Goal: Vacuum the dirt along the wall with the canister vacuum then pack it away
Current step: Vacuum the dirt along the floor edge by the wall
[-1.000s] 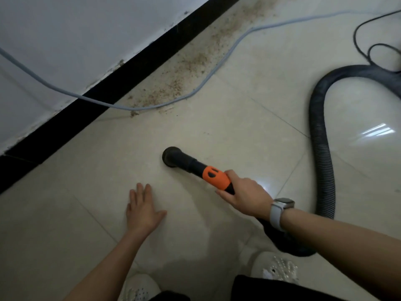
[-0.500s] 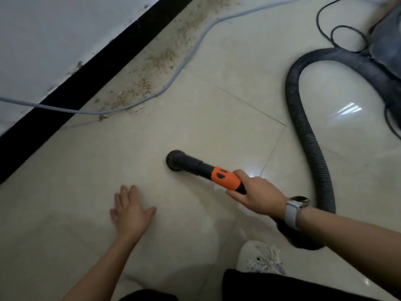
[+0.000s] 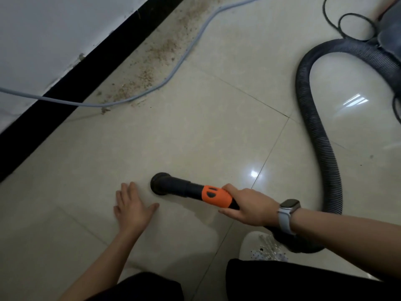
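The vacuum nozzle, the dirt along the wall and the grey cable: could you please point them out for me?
vacuum nozzle [image 3: 160, 184], head view, on its round black mouth.
dirt [image 3: 161, 49], head view, mid-strip beside the baseboard.
grey cable [image 3: 173, 71], head view, on its curve through the dirt.

No legible text anywhere.

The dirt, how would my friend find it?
Find the black skirting under the white wall. The dirt is a brown, grainy strip on the pale tiles beside it. A thin grey cable runs along it; the ribbed black hose lies far right.
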